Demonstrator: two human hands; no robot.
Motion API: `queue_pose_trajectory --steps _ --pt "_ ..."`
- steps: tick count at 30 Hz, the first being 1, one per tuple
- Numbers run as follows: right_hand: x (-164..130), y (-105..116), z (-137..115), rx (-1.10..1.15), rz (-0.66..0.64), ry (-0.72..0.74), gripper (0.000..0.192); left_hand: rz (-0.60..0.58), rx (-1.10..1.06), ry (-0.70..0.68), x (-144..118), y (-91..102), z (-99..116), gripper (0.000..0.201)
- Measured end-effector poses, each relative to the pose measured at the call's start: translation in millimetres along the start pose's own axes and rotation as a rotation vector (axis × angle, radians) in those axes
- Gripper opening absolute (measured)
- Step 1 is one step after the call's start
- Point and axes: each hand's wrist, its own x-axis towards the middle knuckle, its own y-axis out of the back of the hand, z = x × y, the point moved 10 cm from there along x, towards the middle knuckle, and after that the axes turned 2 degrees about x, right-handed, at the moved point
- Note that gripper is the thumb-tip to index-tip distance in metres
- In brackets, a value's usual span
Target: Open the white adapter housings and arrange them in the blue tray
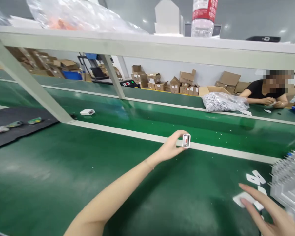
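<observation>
My left hand (172, 146) is stretched out over the white strip on the green bench, its fingers closed round a small white rectangular housing (188, 146). The housing's open end faces me, with something red and metallic inside. At the lower right, my right hand (272, 209) has its thumb and a finger spread apart above a few small white flat plates. One plate (236, 200) lies under the thumb tip; whether they touch I cannot tell. Other plates (253, 179) lie just beyond the fingers.
White stacked parts (288, 186) with protruding pins stand at the right. Another white housing (87, 112) lies in the green channel. Circuit boards rest on a black mat (22, 132) at left. A shelf (147, 44) crosses overhead. A person (258, 91) sits opposite, near a bag of parts (223, 102).
</observation>
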Motion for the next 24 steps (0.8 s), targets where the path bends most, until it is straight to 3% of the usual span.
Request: queue_pose_trajectory --steps 2,4,9,13,17,21,24 --pt "17.2 15.0 -16.6 0.145 0.089 -0.052 0.021 -0.005 -0.233 -0.127 -22.5 -10.7 59.4 0.045" --pt "29.6 21.3 -31.1 0.323 0.129 -0.054 0.025 -0.035 -0.418 -0.210 -39.3 -16.9 106.8 0.045" --pt "35.0 20.0 -44.2 0.494 0.092 -0.025 0.036 -0.127 -0.445 -0.319 -55.3 -25.1 177.9 0.043" --pt "25.3 33.1 -42.7 0.409 0.116 0.018 0.028 -0.161 -0.411 -0.416 -56.6 -29.0 210.6 0.045" --pt "12.0 53.3 -33.9 0.273 0.152 -0.030 0.029 -0.195 -0.419 -0.465 -52.6 -37.7 228.6 0.045" --pt "2.5 59.1 -22.3 0.315 0.035 -0.124 0.039 -0.236 -0.457 -0.503 -51.0 -46.5 239.2 0.051" --pt "0.5 59.5 -21.4 0.303 -0.082 -0.131 0.046 -0.300 -0.504 -0.428 -51.8 -54.3 239.0 0.061"
